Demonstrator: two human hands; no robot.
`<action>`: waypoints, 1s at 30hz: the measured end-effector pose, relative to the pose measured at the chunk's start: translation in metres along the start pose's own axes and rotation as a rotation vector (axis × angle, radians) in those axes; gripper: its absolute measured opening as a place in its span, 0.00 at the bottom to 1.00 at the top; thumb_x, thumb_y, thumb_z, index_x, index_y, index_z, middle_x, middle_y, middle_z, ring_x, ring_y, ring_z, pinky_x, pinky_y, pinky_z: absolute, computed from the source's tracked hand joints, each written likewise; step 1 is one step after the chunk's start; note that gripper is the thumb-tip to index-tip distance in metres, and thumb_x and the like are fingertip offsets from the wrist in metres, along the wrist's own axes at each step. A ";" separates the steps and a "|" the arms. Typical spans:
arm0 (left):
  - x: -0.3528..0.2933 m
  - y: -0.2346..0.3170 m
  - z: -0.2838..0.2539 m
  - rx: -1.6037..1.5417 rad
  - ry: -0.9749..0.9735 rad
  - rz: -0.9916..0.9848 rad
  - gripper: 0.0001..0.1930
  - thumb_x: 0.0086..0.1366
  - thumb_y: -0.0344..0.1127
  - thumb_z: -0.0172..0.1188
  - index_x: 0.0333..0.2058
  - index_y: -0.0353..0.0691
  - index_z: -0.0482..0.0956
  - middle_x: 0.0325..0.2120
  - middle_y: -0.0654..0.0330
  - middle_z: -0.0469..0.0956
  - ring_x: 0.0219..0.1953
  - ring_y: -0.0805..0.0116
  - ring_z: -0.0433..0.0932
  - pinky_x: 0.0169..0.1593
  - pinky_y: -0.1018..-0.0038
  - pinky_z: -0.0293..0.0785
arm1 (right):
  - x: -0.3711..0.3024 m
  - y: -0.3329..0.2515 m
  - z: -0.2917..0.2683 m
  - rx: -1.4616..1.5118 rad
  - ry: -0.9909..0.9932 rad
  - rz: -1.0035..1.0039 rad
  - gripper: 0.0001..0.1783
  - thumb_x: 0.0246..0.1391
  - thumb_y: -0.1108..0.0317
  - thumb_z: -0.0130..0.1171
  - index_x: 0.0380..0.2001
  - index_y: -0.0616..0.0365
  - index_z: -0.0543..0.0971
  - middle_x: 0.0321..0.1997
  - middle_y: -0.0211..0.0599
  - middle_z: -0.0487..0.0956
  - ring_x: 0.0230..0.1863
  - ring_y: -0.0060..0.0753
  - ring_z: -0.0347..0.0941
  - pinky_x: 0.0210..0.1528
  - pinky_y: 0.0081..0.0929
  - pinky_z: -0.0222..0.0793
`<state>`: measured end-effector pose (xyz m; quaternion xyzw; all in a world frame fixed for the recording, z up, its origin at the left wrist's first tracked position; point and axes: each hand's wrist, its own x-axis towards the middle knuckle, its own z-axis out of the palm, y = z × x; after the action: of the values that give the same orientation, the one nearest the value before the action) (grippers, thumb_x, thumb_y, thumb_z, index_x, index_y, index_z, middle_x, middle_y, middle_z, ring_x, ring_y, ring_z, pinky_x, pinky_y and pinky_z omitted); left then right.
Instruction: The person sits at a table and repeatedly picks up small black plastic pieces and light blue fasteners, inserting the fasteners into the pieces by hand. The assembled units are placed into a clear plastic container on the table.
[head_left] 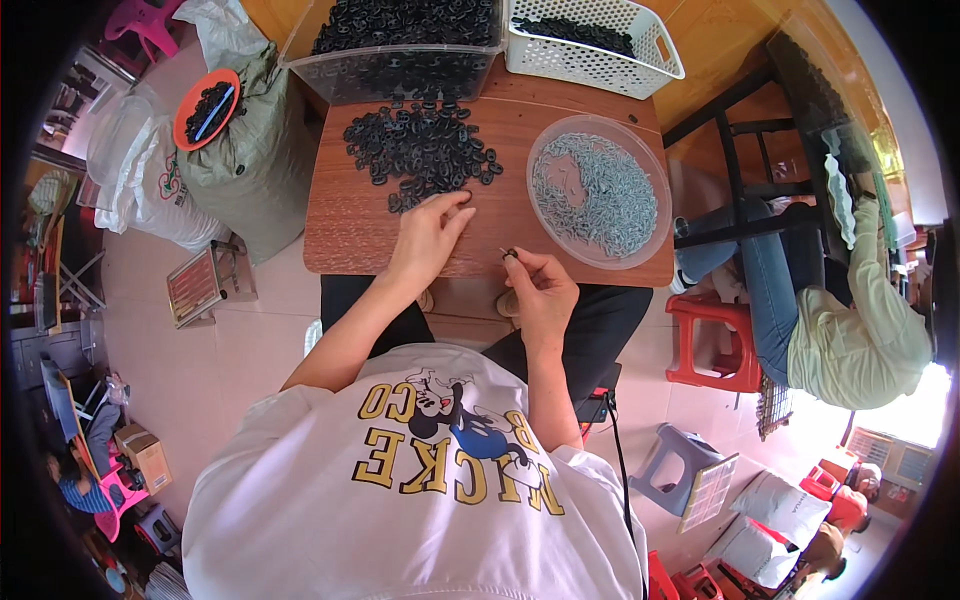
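My left hand rests at the near edge of a loose pile of small black oval plastic pieces on the brown wooden table. Its fingers stretch toward the pile, and I see nothing held in them. My right hand is closed in a pinch at the table's front edge, with a small black plastic piece between thumb and forefinger. A thin bit sticks out of that piece, too small to make out. Right of my hands, a round clear tray holds many small silvery screws.
At the table's back stand a clear bin and a white perforated basket, both holding black pieces. Left is a stuffed sack topped by an orange bowl. A person in light green sits right, beside a red stool.
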<state>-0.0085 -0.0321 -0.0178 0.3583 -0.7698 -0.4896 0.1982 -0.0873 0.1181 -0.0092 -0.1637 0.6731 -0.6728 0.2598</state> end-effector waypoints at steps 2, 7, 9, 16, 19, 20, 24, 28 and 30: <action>0.008 -0.006 0.005 0.390 0.145 0.285 0.12 0.60 0.29 0.55 0.41 0.31 0.75 0.34 0.48 0.77 0.32 0.54 0.78 0.35 0.66 0.73 | -0.001 -0.004 -0.003 0.001 -0.007 -0.001 0.06 0.49 0.76 0.60 0.33 0.65 0.79 0.27 0.27 0.77 0.27 0.13 0.69 0.29 0.11 0.67; 0.012 0.001 0.011 0.401 0.128 0.203 0.08 0.60 0.28 0.54 0.37 0.30 0.75 0.32 0.45 0.73 0.34 0.47 0.75 0.36 0.62 0.71 | -0.007 -0.005 -0.006 0.047 -0.010 0.017 0.07 0.49 0.77 0.60 0.34 0.65 0.79 0.27 0.28 0.77 0.26 0.13 0.69 0.30 0.11 0.67; 0.008 0.001 0.012 0.359 0.132 0.235 0.07 0.59 0.27 0.54 0.36 0.31 0.75 0.31 0.47 0.73 0.34 0.48 0.75 0.36 0.63 0.71 | -0.007 -0.004 -0.006 0.058 -0.018 0.050 0.06 0.49 0.77 0.60 0.33 0.65 0.79 0.28 0.28 0.77 0.26 0.14 0.70 0.30 0.12 0.67; -0.004 -0.021 0.013 0.250 0.167 0.486 0.07 0.55 0.23 0.58 0.35 0.32 0.75 0.30 0.52 0.73 0.33 0.55 0.74 0.35 0.68 0.71 | 0.007 0.013 -0.006 0.369 -0.120 0.140 0.06 0.48 0.77 0.60 0.32 0.63 0.78 0.28 0.28 0.77 0.28 0.15 0.70 0.32 0.12 0.65; -0.003 -0.022 0.010 0.103 0.113 0.410 0.08 0.55 0.23 0.59 0.36 0.32 0.77 0.31 0.54 0.74 0.32 0.62 0.76 0.35 0.72 0.73 | 0.010 0.018 -0.008 0.392 -0.120 0.174 0.07 0.48 0.78 0.60 0.33 0.63 0.78 0.28 0.28 0.77 0.29 0.15 0.70 0.33 0.11 0.64; -0.006 -0.017 0.011 -0.028 0.069 0.269 0.08 0.55 0.23 0.59 0.36 0.32 0.77 0.32 0.55 0.75 0.31 0.64 0.76 0.35 0.73 0.73 | 0.010 0.019 -0.008 0.384 -0.116 0.186 0.07 0.48 0.78 0.60 0.33 0.63 0.78 0.28 0.28 0.77 0.30 0.14 0.70 0.34 0.11 0.64; -0.014 -0.011 0.008 -0.922 -0.168 -0.363 0.09 0.58 0.24 0.58 0.38 0.32 0.77 0.33 0.58 0.78 0.31 0.73 0.77 0.37 0.79 0.76 | 0.009 0.006 -0.003 0.314 -0.069 0.106 0.08 0.48 0.78 0.61 0.34 0.64 0.79 0.28 0.26 0.76 0.28 0.13 0.68 0.32 0.11 0.64; -0.021 -0.004 0.002 -1.152 -0.242 -0.505 0.10 0.58 0.26 0.60 0.39 0.31 0.76 0.34 0.56 0.78 0.33 0.71 0.78 0.39 0.79 0.77 | 0.007 0.000 -0.002 0.062 -0.050 0.007 0.08 0.48 0.77 0.61 0.34 0.63 0.80 0.27 0.25 0.77 0.27 0.12 0.67 0.30 0.11 0.63; -0.023 -0.002 0.001 -1.166 -0.263 -0.503 0.11 0.58 0.26 0.60 0.39 0.31 0.76 0.34 0.56 0.78 0.33 0.70 0.78 0.38 0.80 0.77 | 0.005 -0.006 -0.002 -0.028 -0.053 -0.022 0.08 0.48 0.77 0.61 0.34 0.63 0.80 0.27 0.25 0.77 0.27 0.11 0.67 0.29 0.11 0.63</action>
<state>0.0072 -0.0151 -0.0189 0.2981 -0.2880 -0.8986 0.1436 -0.0931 0.1164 -0.0045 -0.1926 0.6736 -0.6615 0.2675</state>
